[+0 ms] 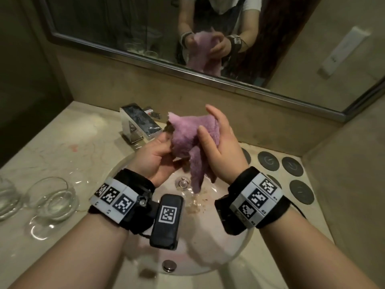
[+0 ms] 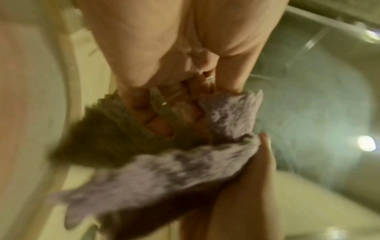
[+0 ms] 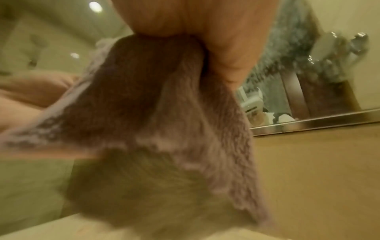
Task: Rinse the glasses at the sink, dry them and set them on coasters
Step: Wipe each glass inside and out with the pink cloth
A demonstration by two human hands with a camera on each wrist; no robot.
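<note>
Sink [image 1: 125, 170] sits central in counter [image 1: 62, 147], faucet [image 1: 141, 124] behind it at left. Two glasses [image 1: 53, 198] on counter left of sink. Coasters [image 1: 291, 166] on counter right of sink. Mirror [image 1: 145, 28] on wall behind. Cloth [image 1: 187, 136] held above sink between both hands.

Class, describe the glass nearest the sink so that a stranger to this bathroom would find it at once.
Start at the round white sink below the mirror. On the marble counter to its left stand clear glasses. The one meant is the short rounded glass closest to the basin, seen whole, while its neighbour is cut off by the picture's left edge.
</note>
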